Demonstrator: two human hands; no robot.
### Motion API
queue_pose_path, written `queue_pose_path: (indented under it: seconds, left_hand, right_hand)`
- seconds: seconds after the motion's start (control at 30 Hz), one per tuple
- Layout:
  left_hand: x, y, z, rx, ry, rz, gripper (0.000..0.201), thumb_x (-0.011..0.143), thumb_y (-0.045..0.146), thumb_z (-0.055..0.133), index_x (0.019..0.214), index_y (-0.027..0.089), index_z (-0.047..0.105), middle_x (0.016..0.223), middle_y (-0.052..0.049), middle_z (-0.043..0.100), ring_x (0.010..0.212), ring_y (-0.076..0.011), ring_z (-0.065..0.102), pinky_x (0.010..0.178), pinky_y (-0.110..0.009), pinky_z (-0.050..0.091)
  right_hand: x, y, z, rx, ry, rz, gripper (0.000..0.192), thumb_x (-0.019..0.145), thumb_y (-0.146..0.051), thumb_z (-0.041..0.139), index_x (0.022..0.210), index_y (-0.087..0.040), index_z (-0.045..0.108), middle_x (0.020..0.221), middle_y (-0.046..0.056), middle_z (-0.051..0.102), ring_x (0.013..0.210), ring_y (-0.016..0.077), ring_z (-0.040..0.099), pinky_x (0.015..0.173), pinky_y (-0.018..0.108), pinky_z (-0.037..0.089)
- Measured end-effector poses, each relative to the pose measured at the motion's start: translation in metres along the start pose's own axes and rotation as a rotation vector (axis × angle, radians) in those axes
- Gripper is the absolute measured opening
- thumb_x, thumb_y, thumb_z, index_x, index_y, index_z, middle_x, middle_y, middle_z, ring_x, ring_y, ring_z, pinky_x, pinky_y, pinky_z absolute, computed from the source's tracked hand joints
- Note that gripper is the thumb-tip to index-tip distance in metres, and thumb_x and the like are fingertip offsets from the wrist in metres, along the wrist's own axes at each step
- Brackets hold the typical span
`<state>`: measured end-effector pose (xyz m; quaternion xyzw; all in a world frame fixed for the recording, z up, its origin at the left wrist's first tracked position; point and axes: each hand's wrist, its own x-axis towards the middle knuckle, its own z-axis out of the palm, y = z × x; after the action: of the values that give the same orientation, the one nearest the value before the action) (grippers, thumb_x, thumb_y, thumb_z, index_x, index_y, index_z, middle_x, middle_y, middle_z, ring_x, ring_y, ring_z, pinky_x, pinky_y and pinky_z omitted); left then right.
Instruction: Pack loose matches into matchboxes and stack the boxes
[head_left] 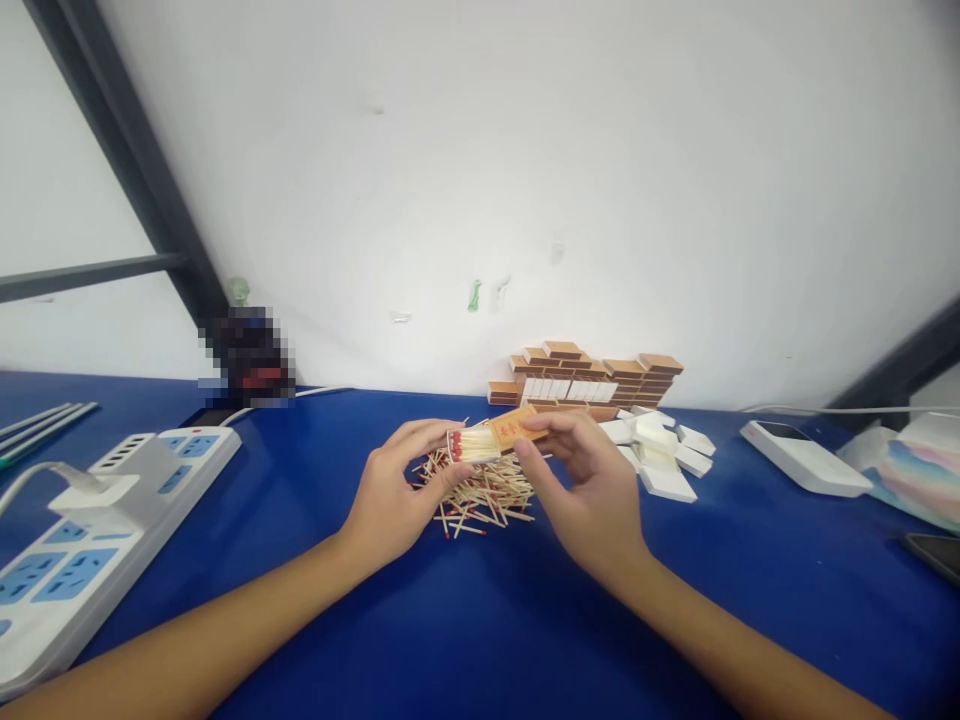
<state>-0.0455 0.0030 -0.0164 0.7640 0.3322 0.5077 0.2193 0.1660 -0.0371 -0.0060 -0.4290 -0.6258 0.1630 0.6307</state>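
My left hand (394, 490) pinches the white inner tray (474, 445) of a matchbox, filled with red-tipped matches. My right hand (589, 478) grips the orange outer sleeve (516, 427), with the tray partly inside it. Both hands hover just above a loose pile of matches (484, 497) on the blue table (480, 620). Behind the hands, a stack of closed orange matchboxes (592, 378) leans against the white wall. Several empty white trays (660, 455) lie to the right of my right hand.
A white power strip (97, 520) with a plugged charger lies at the left. A white flat device (802, 455) and a pastel packet (911, 475) sit at the right, with a dark phone edge (937, 555) near them. A dark blurred object (251, 358) stands by the wall.
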Motion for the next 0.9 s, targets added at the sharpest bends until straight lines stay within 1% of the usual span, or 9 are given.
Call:
queue_pose_path:
  seconds: [0.07, 0.17, 0.27, 0.4, 0.47, 0.57, 0.73, 0.8, 0.9]
  left_hand:
    - [0.0, 0.0, 0.0, -0.025, 0.001, -0.015, 0.033, 0.094, 0.039, 0.076, 0.123, 0.024, 0.077, 0.125, -0.009, 0.076, 0.115, -0.0246, 0.074, 0.104, -0.043, 0.063]
    - [-0.002, -0.001, 0.001, -0.059, -0.016, -0.026, 0.035, 0.092, 0.039, 0.079, 0.123, 0.025, 0.077, 0.125, -0.008, 0.075, 0.112, -0.0244, 0.075, 0.103, -0.042, 0.064]
    - [-0.004, -0.004, 0.001, -0.063, -0.039, -0.02, 0.037, 0.091, 0.039, 0.08, 0.126, 0.028, 0.076, 0.129, -0.008, 0.073, 0.115, -0.0252, 0.074, 0.106, -0.044, 0.062]
    - [-0.006, -0.007, 0.001, -0.062, -0.049, -0.015, 0.039, 0.092, 0.039, 0.08, 0.129, 0.03, 0.074, 0.131, -0.007, 0.072, 0.119, -0.0259, 0.072, 0.11, -0.047, 0.06]
    - [-0.006, -0.006, 0.002, -0.071, -0.051, -0.028, 0.038, 0.091, 0.039, 0.08, 0.127, 0.029, 0.075, 0.13, -0.008, 0.072, 0.118, -0.0259, 0.073, 0.109, -0.046, 0.06]
    - [-0.005, -0.003, 0.002, -0.087, -0.039, -0.058, 0.038, 0.09, 0.038, 0.082, 0.126, 0.027, 0.076, 0.128, -0.008, 0.072, 0.114, -0.0245, 0.074, 0.106, -0.043, 0.061]
    - [-0.005, 0.001, 0.001, -0.092, -0.045, -0.073, 0.037, 0.089, 0.036, 0.083, 0.124, 0.027, 0.077, 0.124, -0.007, 0.073, 0.11, -0.023, 0.075, 0.104, -0.04, 0.062]
    - [-0.005, 0.001, 0.001, -0.096, -0.043, -0.072, 0.037, 0.089, 0.037, 0.083, 0.124, 0.027, 0.077, 0.125, -0.007, 0.073, 0.11, -0.0233, 0.075, 0.104, -0.04, 0.062]
    - [-0.005, 0.0, 0.002, -0.119, -0.036, -0.083, 0.038, 0.089, 0.038, 0.083, 0.125, 0.027, 0.077, 0.127, -0.008, 0.072, 0.111, -0.0237, 0.074, 0.105, -0.041, 0.062]
  right_hand:
    - [0.002, 0.0, 0.001, 0.108, -0.039, 0.118, 0.016, 0.096, -0.04, 0.073, 0.103, -0.026, 0.068, 0.1, 0.006, 0.073, 0.09, 0.0229, 0.075, 0.079, 0.041, 0.066]
    - [0.004, 0.0, 0.003, 0.251, -0.084, 0.248, 0.035, 0.09, -0.045, 0.079, 0.115, -0.027, 0.064, 0.097, 0.004, 0.075, 0.083, 0.0234, 0.076, 0.071, 0.04, 0.068]
    - [0.004, 0.002, 0.004, 0.293, -0.081, 0.304, 0.053, 0.085, -0.045, 0.084, 0.129, -0.028, 0.06, 0.103, 0.005, 0.076, 0.084, 0.024, 0.076, 0.072, 0.041, 0.068]
    - [0.004, 0.004, 0.002, 0.326, -0.117, 0.375, 0.064, 0.081, -0.045, 0.087, 0.134, -0.025, 0.059, 0.104, 0.007, 0.078, 0.086, 0.0249, 0.076, 0.076, 0.043, 0.068]
    - [0.005, 0.004, 0.0, 0.331, -0.152, 0.404, 0.063, 0.08, -0.045, 0.088, 0.132, -0.023, 0.061, 0.105, 0.008, 0.078, 0.091, 0.0258, 0.076, 0.081, 0.044, 0.067]
    - [0.006, 0.004, -0.002, 0.328, -0.164, 0.392, 0.051, 0.079, -0.045, 0.088, 0.12, -0.023, 0.067, 0.111, 0.01, 0.076, 0.099, 0.0257, 0.075, 0.087, 0.042, 0.065]
    - [0.008, 0.007, -0.004, 0.317, -0.185, 0.375, 0.038, 0.08, -0.044, 0.087, 0.107, -0.024, 0.069, 0.131, 0.011, 0.068, 0.091, 0.0207, 0.074, 0.082, 0.04, 0.065]
    - [0.008, 0.009, -0.004, 0.335, -0.216, 0.391, 0.042, 0.08, -0.043, 0.088, 0.111, -0.025, 0.066, 0.126, 0.01, 0.07, 0.094, 0.0226, 0.075, 0.083, 0.041, 0.065]
    - [0.008, 0.011, -0.005, 0.35, -0.277, 0.432, 0.06, 0.08, -0.041, 0.089, 0.128, -0.027, 0.057, 0.114, 0.008, 0.074, 0.097, 0.0252, 0.076, 0.084, 0.042, 0.065]
